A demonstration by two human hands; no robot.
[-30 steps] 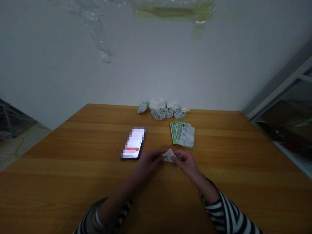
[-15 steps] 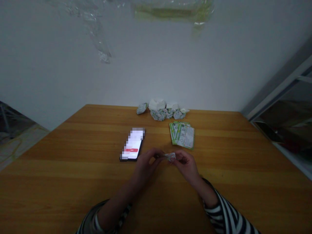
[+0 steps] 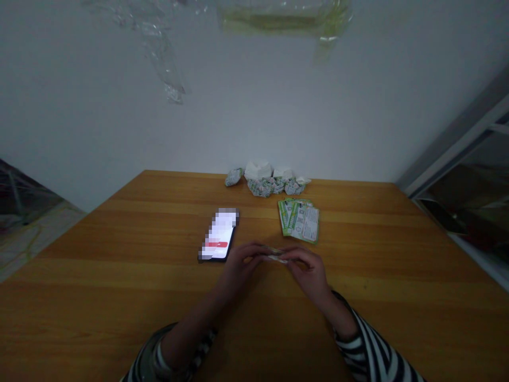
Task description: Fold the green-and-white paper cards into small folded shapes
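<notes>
Between my two hands is a small, thin piece of pale printed paper (image 3: 277,259), seen nearly edge-on. My left hand (image 3: 239,267) pinches its left end and my right hand (image 3: 310,269) pinches its right end. Both hands are just above the wooden table (image 3: 254,334), fingertips close together. Just beyond my right hand lies a small fanned stack of green and white printed packets (image 3: 300,220). A phone (image 3: 219,233) with a lit, partly blurred screen rests by my left hand.
Along the wall at the table's back edge sit crumpled printed papers and white tissue-like wads (image 3: 260,180), with one smaller crumpled piece (image 3: 233,176) to their left. Clear and yellowish tape (image 3: 278,21) sticks to the wall. A dark framed opening (image 3: 473,180) stands at the right.
The piece of paper has tilted flatter, so less of its printed face shows. My fingers have shifted slightly along it, and my right fingers now reach further over its end.
</notes>
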